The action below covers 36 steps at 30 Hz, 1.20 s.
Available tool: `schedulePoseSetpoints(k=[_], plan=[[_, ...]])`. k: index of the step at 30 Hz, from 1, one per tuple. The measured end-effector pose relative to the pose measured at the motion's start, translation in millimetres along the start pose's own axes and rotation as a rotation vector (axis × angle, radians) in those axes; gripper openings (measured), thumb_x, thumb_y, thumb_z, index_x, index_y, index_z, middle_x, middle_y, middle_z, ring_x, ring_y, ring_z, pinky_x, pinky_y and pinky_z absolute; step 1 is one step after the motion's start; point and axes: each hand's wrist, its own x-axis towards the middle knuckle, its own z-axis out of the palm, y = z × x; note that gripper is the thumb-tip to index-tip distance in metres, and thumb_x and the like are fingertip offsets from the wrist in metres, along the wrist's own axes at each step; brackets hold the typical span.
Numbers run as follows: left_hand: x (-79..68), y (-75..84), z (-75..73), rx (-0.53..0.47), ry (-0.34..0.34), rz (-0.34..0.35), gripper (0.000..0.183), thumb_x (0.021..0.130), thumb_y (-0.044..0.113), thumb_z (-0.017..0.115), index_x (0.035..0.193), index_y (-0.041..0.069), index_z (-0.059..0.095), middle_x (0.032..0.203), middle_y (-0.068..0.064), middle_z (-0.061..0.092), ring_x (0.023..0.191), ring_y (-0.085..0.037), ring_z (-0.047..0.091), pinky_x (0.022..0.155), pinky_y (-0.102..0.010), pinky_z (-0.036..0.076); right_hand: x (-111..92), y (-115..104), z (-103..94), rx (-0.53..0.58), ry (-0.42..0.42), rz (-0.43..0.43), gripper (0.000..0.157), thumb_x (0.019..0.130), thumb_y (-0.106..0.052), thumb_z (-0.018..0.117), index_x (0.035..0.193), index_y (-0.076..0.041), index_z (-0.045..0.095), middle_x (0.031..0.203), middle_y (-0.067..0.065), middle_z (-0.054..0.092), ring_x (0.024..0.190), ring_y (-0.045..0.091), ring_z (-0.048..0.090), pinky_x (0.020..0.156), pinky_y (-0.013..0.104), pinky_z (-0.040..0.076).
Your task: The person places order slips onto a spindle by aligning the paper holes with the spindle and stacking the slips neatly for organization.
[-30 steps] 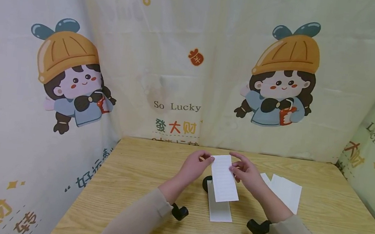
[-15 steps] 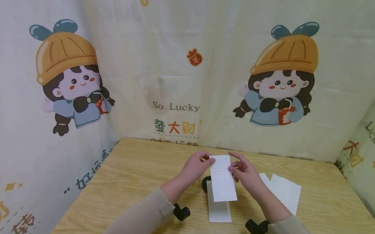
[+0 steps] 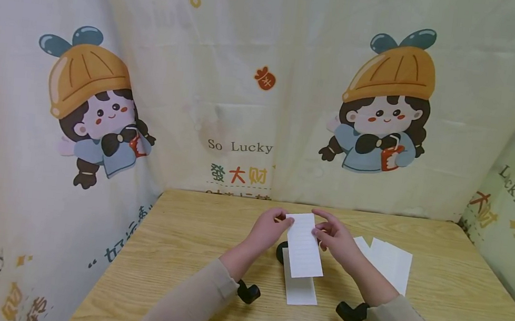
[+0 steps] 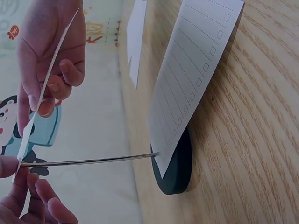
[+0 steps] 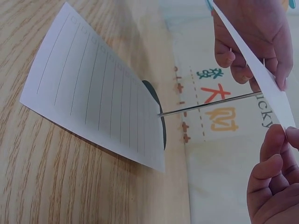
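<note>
Looks partway through to me. One lined sheet point(image 3: 302, 291) is already on the thin metal spike point(image 4: 93, 162), run through near its far end and sitting tilted over the round black base point(image 4: 181, 170). A second one, the held sheet point(image 3: 305, 252), is up at the top of the spike, well clear of the lower one. Can't tell if the tip has actually gone through yet, so I'd say getting it down the spike is what's left for that one. A few loose sheets point(image 3: 392, 263) lie on the counter point(image 3: 179, 263) off to the right, not on the spike at all.

Hands-wise, both forearms reach forward and angle in toward each other. The left hand point(image 3: 267, 230) has its grip closed to a pinch, thumb and fingers on the sheet's far left corner, right by the spike tip. The right hand point(image 3: 335, 237) pinches the right edge, thumb on the near face, index finger stretched toward the far corner.
</note>
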Motion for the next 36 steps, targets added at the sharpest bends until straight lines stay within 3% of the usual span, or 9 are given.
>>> schedulePoseSetpoints(k=[10,24,36], plan=[[0.5,-1.3,-1.1,0.005,-0.003,-0.02,0.015,0.097,0.032,0.064,0.097,0.018,0.068,0.098,0.002,0.061,0.088,-0.018,0.056,0.073,-0.033,0.047,-17.9,-34.3,4.4,0.008,-0.012,-0.002,0.053,0.099,-0.007,0.058,0.149,-0.008,0.041,0.105,0.017,0.06,0.078,0.029,0.054,0.066,0.032,0.049],[-1.7,2.3,-3.3,-0.017,-0.015,-0.033,0.018,0.098,0.031,0.063,0.089,0.016,0.063,0.096,0.0,0.06,0.084,-0.02,0.054,0.069,-0.033,0.044,-19.1,-38.0,5.0,0.009,-0.01,0.016,0.051,0.1,-0.008,0.058,0.149,-0.01,0.042,0.103,0.016,0.06,0.082,0.039,0.054,0.069,0.038,0.05],[0.2,-0.7,-3.0,-0.007,-0.024,-0.023,0.02,0.097,0.032,0.062,0.088,0.015,0.06,0.094,0.0,0.061,0.081,-0.018,0.054,0.067,-0.034,0.044,-19.9,-38.4,6.6,0.013,-0.009,0.008,0.051,0.1,-0.007,0.058,0.148,-0.009,0.042,0.101,0.017,0.06,0.08,0.035,0.054,0.068,0.033,0.051]])
